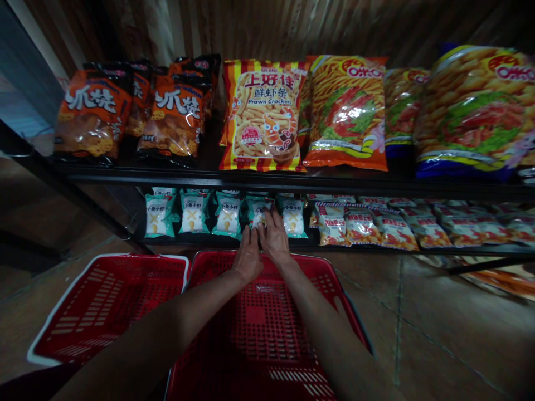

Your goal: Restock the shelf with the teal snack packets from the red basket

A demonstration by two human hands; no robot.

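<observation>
Both my arms reach forward over a red shopping basket (317,289) to the lower shelf. My left hand (248,258) and my right hand (275,236) are side by side, fingers closed around a small teal-and-white snack packet (257,213) in a row of like packets (193,213). The right hand lies on top of the packet, the left against its lower left edge. Part of the packet is hidden under my fingers.
A second red basket (104,301) sits on the floor at the left. The black upper shelf (267,179) carries orange-black snack bags (94,114), a prawn cracker bag (263,117) and large orange bags (346,111). Red-white packets (376,228) fill the lower shelf's right side.
</observation>
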